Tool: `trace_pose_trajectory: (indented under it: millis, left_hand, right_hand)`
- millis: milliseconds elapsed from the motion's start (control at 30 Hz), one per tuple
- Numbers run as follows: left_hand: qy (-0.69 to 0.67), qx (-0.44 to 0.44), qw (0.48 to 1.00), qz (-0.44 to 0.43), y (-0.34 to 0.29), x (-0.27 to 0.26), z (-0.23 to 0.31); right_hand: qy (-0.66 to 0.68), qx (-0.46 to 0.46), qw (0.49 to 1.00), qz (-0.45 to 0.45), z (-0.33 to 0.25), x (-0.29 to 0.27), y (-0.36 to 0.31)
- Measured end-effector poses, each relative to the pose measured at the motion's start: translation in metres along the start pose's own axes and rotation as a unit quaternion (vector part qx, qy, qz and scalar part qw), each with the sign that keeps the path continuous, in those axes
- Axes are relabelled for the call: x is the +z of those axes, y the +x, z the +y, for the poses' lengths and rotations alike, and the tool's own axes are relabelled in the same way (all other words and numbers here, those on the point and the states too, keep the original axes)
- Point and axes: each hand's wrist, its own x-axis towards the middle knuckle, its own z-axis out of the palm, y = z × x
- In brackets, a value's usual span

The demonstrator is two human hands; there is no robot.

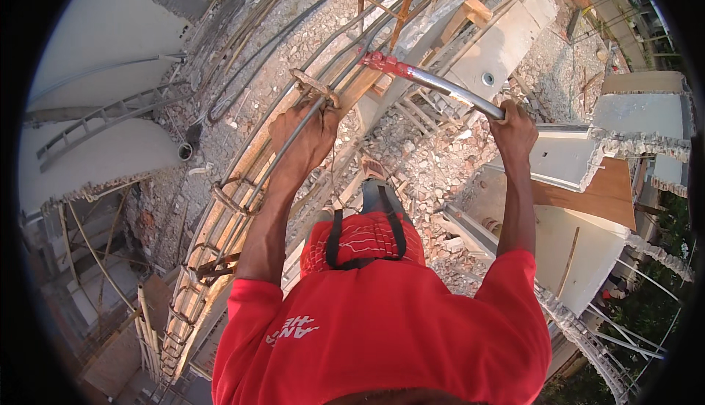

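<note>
Left hand (305, 137) clenched on a rebar (257, 185), right hand (514, 129) wrapped round the red-headed bending lever (433, 82) — a slipping lever head could jerk the person off balance.

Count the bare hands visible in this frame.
2: the left hand grips a steel reinforcing bar; the right hand grips the long metal handle of a red-headed tool. None seems hidden.

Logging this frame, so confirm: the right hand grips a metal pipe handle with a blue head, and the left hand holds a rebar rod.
Wrong colour. In the head view the right hand grips a metal pipe handle with a red head, not blue. The left hand does hold the rebar rod.
</note>
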Motion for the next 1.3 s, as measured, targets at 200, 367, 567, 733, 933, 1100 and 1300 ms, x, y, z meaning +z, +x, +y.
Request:
trace_pose_trajectory:
  millis: [200, 367, 567, 733, 933, 1100, 1300]
  left_hand:
    - [0.031, -0.03, 0.997, -0.065, 0.003, -0.003, 0.002]
    - [-0.014, -0.018, 0.999, -0.024, -0.001, 0.002, 0.003]
    - [-0.038, -0.024, 0.999, -0.028, -0.005, 0.001, 0.009]
    - [-0.054, -0.058, 0.995, -0.064, -0.008, -0.006, 0.015]
    - [-0.054, -0.052, 0.995, -0.066, -0.011, -0.005, 0.017]
    - [-0.036, -0.032, 0.997, -0.067, -0.01, -0.003, 0.014]
    - [-0.05, 0.015, 0.999, -0.011, -0.014, -0.006, 0.012]
  right_hand:
    - [-0.076, -0.096, 0.989, 0.08, 0.029, 0.015, 0.005]
    - [-0.052, -0.124, 0.986, 0.101, 0.043, 0.028, 0.013]
    - [-0.023, -0.129, 0.984, 0.117, 0.055, 0.05, 0.025]
    - [0.001, -0.169, 0.98, 0.105, 0.072, 0.059, 0.041]
    - [0.021, -0.19, 0.979, 0.075, 0.083, 0.082, 0.068]
    - [0.08, -0.179, 0.98, 0.041, 0.074, 0.103, 0.091]
    - [0.091, -0.146, 0.985, 0.016, 0.062, 0.07, 0.049]
